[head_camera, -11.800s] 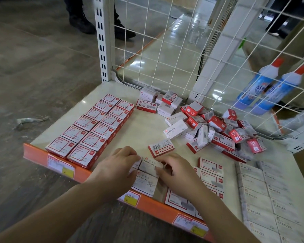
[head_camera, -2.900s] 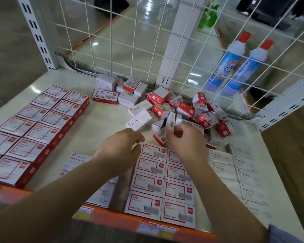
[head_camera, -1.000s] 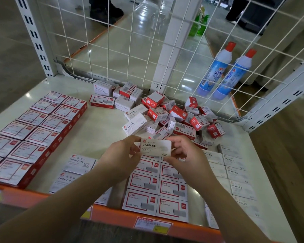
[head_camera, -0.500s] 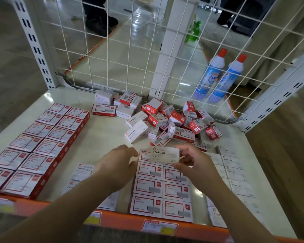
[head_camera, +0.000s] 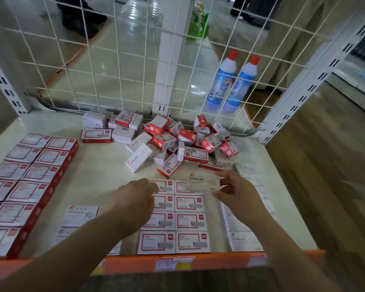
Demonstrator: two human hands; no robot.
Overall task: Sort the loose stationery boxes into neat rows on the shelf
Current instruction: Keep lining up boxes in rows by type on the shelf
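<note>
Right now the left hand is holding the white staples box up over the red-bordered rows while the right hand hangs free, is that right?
Not quite. In the head view, the right hand pinches the white staples box over the red-bordered rows; the left hand holds nothing.

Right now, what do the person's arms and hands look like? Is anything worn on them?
Both forearms are bare up to the picture's edge: no sleeves, gloves, watch or rings show. The left hand and right hand carry no markings.
</note>
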